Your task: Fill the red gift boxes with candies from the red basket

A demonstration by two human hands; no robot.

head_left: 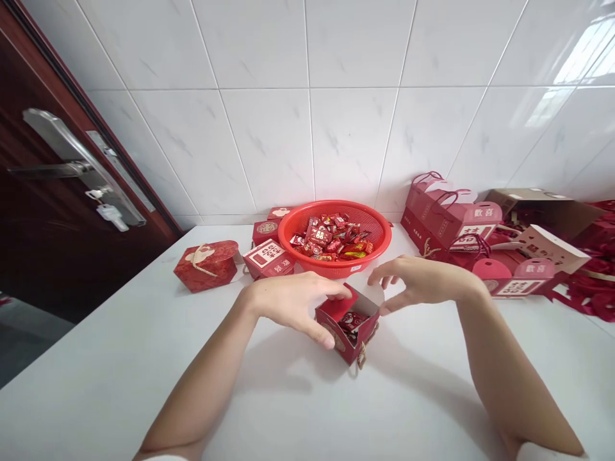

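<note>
A small red gift box (368, 330) stands with its top open near the middle of the table, and red-wrapped candies (353, 321) show inside it. My left hand (293, 304) is around its left side, fingers on the red flap and thumb along the front corner. At the right rear corner, my right hand (418, 282) has thumb and fingers apart around the pale raised flap; whether it touches the flap I cannot tell. A twisted cord (361, 355) hangs from the box's right side. Just behind stands a red plastic basket (336, 266) holding many wrapped candies (327, 237).
A closed red box with a cord bow (206, 266) and another red box (269, 258) stand left of the basket. Pink-red boxes with cord handles (444, 214) and an opened carton (542, 198) crowd the right. A tiled wall (269, 141) rises behind; a door (57, 192) is at left.
</note>
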